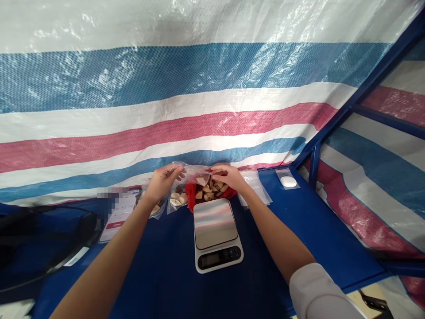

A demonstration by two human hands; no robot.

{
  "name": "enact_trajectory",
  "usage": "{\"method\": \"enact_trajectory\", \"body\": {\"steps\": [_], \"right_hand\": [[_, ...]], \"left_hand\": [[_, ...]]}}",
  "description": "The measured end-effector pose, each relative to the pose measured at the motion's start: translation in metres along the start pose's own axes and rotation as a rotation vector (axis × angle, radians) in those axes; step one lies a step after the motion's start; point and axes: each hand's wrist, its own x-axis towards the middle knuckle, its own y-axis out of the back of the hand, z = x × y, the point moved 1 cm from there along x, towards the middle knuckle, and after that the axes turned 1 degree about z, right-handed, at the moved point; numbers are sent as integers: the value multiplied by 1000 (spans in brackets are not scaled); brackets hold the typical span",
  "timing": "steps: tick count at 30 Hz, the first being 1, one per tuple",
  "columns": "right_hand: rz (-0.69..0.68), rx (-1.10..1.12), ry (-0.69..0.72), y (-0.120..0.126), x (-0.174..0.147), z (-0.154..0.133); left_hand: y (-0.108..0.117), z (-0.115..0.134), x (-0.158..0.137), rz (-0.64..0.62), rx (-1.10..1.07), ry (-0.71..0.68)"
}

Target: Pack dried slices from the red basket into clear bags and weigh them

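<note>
We see the clear plastic bag (194, 169) stretched between two grips, just over a red bag (191, 195) of brown chunks (208, 190). The left grip (162, 179) is nearly closed, thumb and fingers pinching one edge; the right grip (230, 175) is drawn in on the opposite edge. We cannot tell whether the pale chunk at its lower edge lies inside or behind it.

We expect thin film: light, limp, rather slippery and easily creased, so we would pinch it by the rim at both sides and pull gently. The chunks look dry and firm.

Nearer us, a kitchen scale (215, 221) lies on the blue tabletop (275, 212). Left are filled bags (176, 198) and a phone (119, 215); right, flat bags (255, 188) and a packet (288, 181) holding something white. Striped sheeting (199, 66) on a blue frame (352, 104) walls us in.
</note>
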Motion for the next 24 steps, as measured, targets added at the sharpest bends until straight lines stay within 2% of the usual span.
{"method": "enact_trajectory", "body": {"steps": [7, 15, 19, 24], "right_hand": [[-89, -205, 95, 0, 8, -5], [-161, -252, 128, 2, 5, -13], [-117, -385, 216, -2, 10, -12], [-34, -432, 269, 2, 14, -9]], "left_hand": [[-1, 3, 0, -46, 1, -27], [-1, 6, -2, -26, 19, -22], [0, 8, -4, -37, 38, -13], [7, 3, -5, -17, 34, 3]]}}
